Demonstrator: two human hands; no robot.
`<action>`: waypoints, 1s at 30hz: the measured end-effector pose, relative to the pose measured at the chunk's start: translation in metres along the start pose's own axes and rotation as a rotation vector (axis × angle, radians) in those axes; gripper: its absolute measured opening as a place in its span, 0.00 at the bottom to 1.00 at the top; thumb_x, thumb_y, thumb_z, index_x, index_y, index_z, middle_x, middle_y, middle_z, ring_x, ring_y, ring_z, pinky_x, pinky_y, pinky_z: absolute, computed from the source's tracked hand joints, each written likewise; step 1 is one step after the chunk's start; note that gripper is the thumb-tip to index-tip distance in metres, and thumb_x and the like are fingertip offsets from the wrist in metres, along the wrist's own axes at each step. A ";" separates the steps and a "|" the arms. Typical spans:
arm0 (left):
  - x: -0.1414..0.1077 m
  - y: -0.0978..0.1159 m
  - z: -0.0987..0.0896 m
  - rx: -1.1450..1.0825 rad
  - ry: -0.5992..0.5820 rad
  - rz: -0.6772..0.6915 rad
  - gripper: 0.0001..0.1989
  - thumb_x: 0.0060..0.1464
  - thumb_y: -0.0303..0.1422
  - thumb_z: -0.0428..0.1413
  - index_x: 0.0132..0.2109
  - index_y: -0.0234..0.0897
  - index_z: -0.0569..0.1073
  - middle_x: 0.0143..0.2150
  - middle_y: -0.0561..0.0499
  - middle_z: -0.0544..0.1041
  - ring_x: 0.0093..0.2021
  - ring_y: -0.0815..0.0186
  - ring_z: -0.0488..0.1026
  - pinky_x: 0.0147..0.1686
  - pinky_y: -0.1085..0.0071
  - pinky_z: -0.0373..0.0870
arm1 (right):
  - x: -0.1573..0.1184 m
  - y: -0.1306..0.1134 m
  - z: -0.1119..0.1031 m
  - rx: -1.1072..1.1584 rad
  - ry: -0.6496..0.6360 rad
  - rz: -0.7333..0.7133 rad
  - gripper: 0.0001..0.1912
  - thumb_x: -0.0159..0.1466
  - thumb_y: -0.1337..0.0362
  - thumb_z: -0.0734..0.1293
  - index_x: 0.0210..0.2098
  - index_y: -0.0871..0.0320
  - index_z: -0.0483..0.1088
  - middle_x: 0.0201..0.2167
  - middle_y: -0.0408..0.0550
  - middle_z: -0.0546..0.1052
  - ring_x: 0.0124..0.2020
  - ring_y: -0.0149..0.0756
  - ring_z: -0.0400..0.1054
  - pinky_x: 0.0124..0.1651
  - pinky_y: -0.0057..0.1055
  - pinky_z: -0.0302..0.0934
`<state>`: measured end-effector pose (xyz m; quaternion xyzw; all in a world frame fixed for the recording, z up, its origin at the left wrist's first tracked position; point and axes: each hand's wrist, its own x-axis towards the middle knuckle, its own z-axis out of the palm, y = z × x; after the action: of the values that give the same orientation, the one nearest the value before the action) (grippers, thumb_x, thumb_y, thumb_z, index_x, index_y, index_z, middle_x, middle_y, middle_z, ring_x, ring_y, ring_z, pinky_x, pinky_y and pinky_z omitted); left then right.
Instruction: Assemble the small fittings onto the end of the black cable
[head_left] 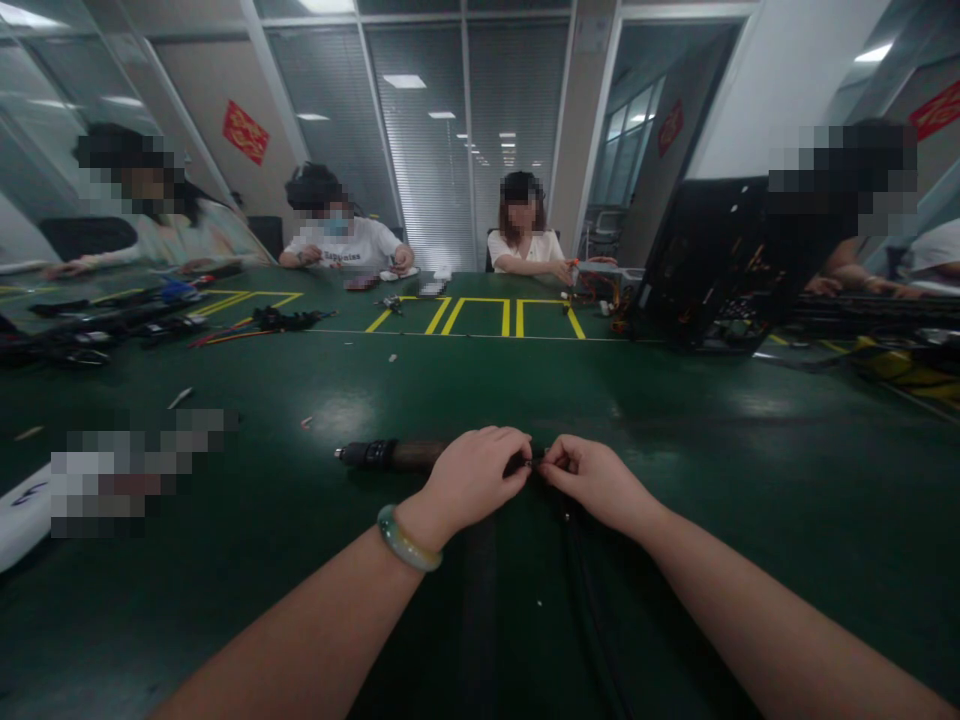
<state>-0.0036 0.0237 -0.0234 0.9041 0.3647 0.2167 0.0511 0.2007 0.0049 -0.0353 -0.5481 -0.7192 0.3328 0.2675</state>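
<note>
A dark cylindrical tool [416, 455], resembling an electric screwdriver, lies sideways on the green table, its ribbed collar and small metal tip pointing left. My left hand [480, 470], with a jade-coloured bangle at the wrist, is closed over the tool's right end, thumb and fingers curled together. Close by on the right, my right hand [589, 478] pinches at that same end; the fingertips hide what is between them. From beneath my hands a black cable [581, 570] runs down toward the near edge.
A white object [30, 515] lies at left, partly pixelated. Cable bundles [97, 325] are at far left. A tall black panel [720, 265] stands at back right, with yellow cables [911, 365] beside it. Several people sit around the table; small scraps dot its green top [300, 600].
</note>
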 end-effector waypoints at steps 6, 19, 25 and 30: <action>0.001 -0.002 0.001 0.006 0.001 0.007 0.03 0.57 0.30 0.55 0.40 0.40 0.70 0.48 0.52 0.74 0.48 0.61 0.71 0.48 0.61 0.68 | -0.001 -0.006 -0.003 -0.025 -0.015 0.035 0.07 0.63 0.60 0.65 0.33 0.56 0.71 0.30 0.41 0.77 0.29 0.32 0.69 0.28 0.26 0.58; 0.001 -0.002 0.002 -0.007 0.003 0.009 0.04 0.56 0.32 0.56 0.40 0.40 0.71 0.48 0.53 0.74 0.48 0.61 0.71 0.48 0.60 0.68 | 0.001 0.000 0.000 -0.024 0.003 0.012 0.06 0.62 0.61 0.66 0.33 0.56 0.71 0.28 0.41 0.76 0.28 0.32 0.68 0.28 0.25 0.56; 0.001 -0.002 0.001 -0.006 -0.003 0.005 0.04 0.56 0.30 0.55 0.41 0.40 0.70 0.47 0.53 0.75 0.47 0.61 0.71 0.48 0.61 0.68 | 0.000 -0.002 -0.001 -0.016 -0.009 0.004 0.06 0.63 0.60 0.65 0.33 0.56 0.71 0.29 0.42 0.76 0.29 0.32 0.69 0.29 0.25 0.57; 0.000 0.001 -0.001 -0.010 0.003 0.002 0.05 0.57 0.32 0.55 0.41 0.40 0.71 0.46 0.52 0.75 0.46 0.61 0.72 0.48 0.60 0.67 | 0.000 0.000 -0.001 0.011 -0.015 0.011 0.07 0.63 0.60 0.65 0.33 0.57 0.71 0.29 0.42 0.76 0.29 0.32 0.69 0.29 0.25 0.57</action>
<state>-0.0035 0.0229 -0.0220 0.9038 0.3630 0.2199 0.0550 0.2010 0.0051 -0.0348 -0.5480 -0.7163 0.3426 0.2632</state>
